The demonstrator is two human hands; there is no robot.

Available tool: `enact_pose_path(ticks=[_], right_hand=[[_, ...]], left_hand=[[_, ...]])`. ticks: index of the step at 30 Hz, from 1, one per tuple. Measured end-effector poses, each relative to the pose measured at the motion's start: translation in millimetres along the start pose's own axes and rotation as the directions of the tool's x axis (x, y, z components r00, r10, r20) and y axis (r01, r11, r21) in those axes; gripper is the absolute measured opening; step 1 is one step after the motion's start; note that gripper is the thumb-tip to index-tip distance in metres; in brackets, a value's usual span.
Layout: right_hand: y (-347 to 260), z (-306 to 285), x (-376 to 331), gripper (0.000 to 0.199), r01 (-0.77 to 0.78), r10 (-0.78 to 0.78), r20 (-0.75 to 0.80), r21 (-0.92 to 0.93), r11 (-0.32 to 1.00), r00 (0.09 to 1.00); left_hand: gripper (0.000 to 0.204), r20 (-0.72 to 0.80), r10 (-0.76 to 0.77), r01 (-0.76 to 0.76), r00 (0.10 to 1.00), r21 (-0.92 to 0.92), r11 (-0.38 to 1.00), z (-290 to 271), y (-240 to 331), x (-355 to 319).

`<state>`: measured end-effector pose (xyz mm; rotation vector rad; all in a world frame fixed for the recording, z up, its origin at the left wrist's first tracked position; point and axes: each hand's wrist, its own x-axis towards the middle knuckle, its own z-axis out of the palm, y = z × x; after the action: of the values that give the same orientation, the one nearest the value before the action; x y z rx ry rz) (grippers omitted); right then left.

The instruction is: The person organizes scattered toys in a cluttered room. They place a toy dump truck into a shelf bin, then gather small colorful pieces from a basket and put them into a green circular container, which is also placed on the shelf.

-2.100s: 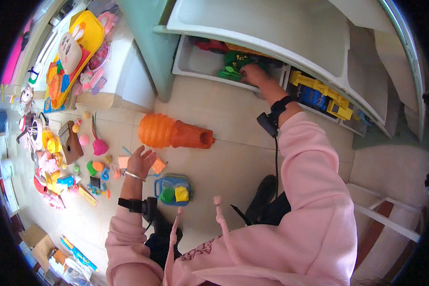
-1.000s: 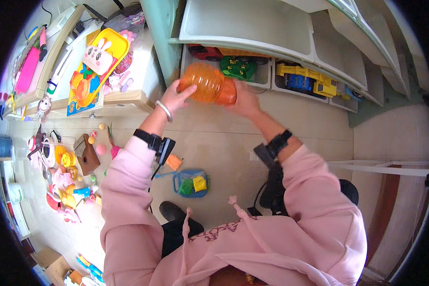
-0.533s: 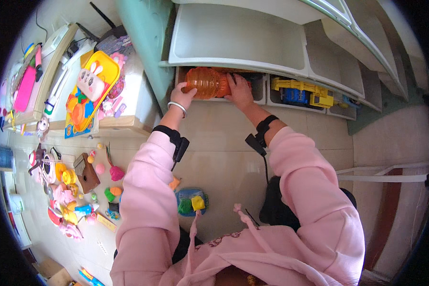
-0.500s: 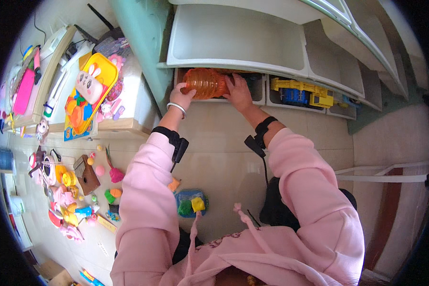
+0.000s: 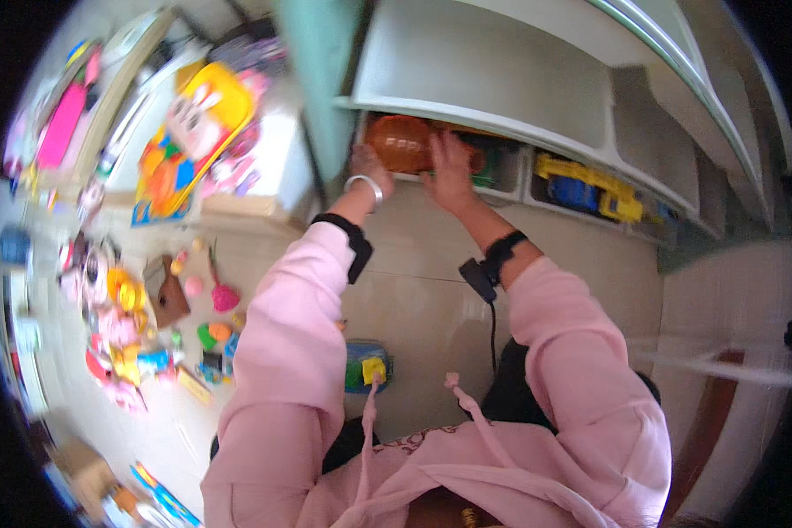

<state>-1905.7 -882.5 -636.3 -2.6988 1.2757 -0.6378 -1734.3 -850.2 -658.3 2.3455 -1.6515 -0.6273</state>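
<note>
Both hands are pressing on an orange plastic toy (image 5: 402,143) that is sitting at the mouth of the lowest shelf compartment (image 5: 440,167) of a pale green-and-white shelf unit (image 5: 493,66). The left hand (image 5: 367,165) is lying against the toy's left end, its fingers curled onto the orange surface, though how far they are wrapping around it cannot be told. The right hand (image 5: 449,167) is spread flat over the toy's right half, fingers apart and pointing up into the compartment, with the toy lying between the two sets of fingers. Just right of the right fingers something green (image 5: 493,167) is showing inside the same bin, and farther right a yellow and blue toy vehicle (image 5: 585,185) is resting in the neighbouring compartment. Below the fingers, near the person's knees, a small blue tray with green and yellow pieces (image 5: 367,365) is lying on the floor. Well to the left of the left fingers, a scatter of small colourful toys (image 5: 141,326) is covering the floor, and a large yellow toy board (image 5: 198,132) is leaning there.
</note>
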Motion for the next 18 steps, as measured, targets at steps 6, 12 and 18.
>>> enact_pose_path(ticks=[6, 12, 18], right_hand=[[-33.7, -9.5, 11.8, 0.072, 0.122, -0.118, 0.141, -0.025, 0.992, 0.983], [-91.8, -52.3, 6.6, 0.053, 0.306, -0.31, -0.023, 0.24, 0.921, 0.951], [-140.8, -48.2, -31.8, 0.04, 0.228, -0.391, 0.155, 0.599, 0.767, 0.907]], left_hand=[[0.066, 0.219, 0.198, -0.2, 0.955, -0.012, 0.98, -53.7, -18.4, -67.2], [0.045, 0.523, 0.402, -0.481, 0.751, 0.017, 0.877, -137.0, -97.3, -177.4], [0.038, 0.297, 0.225, -0.266, 0.928, 0.106, 0.958, -203.5, -243.1, -305.0]])
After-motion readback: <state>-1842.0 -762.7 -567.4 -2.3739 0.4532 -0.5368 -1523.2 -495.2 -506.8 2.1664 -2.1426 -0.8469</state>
